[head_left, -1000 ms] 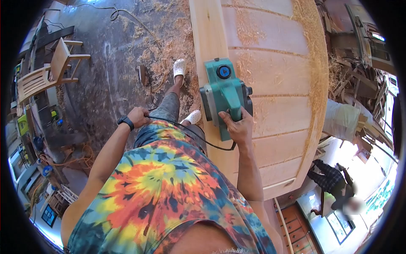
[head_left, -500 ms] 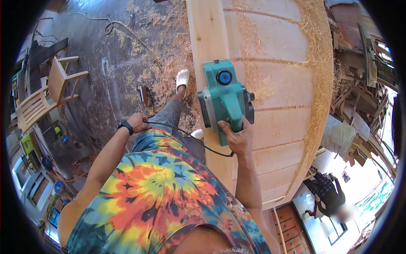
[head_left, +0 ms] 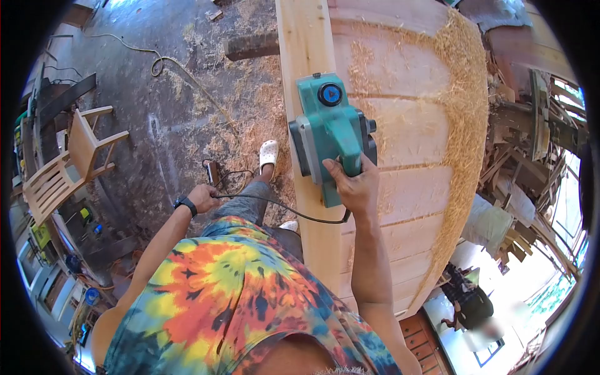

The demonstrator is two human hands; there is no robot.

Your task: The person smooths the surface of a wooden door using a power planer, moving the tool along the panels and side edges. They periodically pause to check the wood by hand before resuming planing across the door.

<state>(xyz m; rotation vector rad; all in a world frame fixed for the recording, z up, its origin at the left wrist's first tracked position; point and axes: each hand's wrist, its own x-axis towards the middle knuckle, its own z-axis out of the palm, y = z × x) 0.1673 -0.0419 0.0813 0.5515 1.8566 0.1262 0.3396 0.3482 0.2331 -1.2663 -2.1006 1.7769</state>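
A green electric planer (head_left: 325,137) with a blue-centred round knob rests on a long pale wooden board (head_left: 306,37). Wrapped around its rear handle is my right hand (head_left: 357,182). The planer's black power cord (head_left: 281,205) runs from behind the handle across my legs to my left hand (head_left: 203,198), which is closed on it out to the left side. The planer's underside and the wood beneath it are hidden.
Beside the board lies a wide panelled wooden surface (head_left: 400,194), with curly shavings (head_left: 465,94) heaped along its far side. A wooden chair (head_left: 78,150) and an extension cord (head_left: 187,78) are on the left. Scrap wood (head_left: 512,169) and another person (head_left: 465,300) are at the right.
The planer and my right hand have shifted slightly forward along the board. My view has moved forward too, bringing a dark timber into sight. My left hand still grips the cord.
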